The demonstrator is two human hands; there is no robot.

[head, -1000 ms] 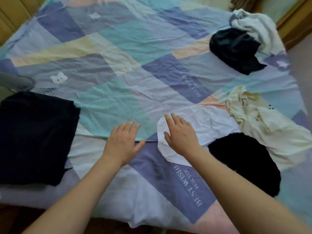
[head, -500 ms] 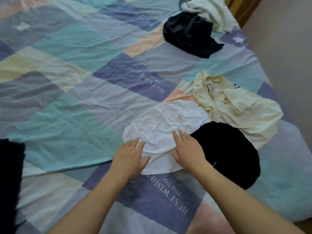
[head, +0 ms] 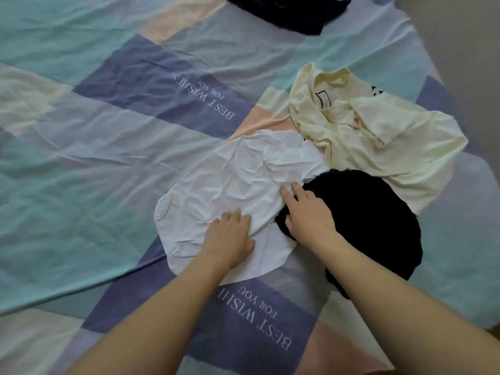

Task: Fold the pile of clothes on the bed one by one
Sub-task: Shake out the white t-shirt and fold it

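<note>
A crumpled white garment (head: 238,182) lies on the patchwork bed sheet (head: 81,163). My left hand (head: 230,236) rests flat on its near part, fingers pressing into the cloth. My right hand (head: 308,215) lies where the white garment meets a black garment (head: 378,220), its fingers stretched onto the white edge and its thumb down against the black cloth. A cream shirt (head: 378,136) lies rumpled just beyond both, overlapping the white garment's far right corner.
Another dark garment (head: 292,14) sits at the top edge of the view. The bed's right edge (head: 460,109) runs close beside the cream shirt, with floor beyond. Bare sheet spreads to the left of the white garment.
The view has swung right and closer to the clothes. Both hands have slid further onto the white garment, and the right hand has moved to its border with the black one.
</note>
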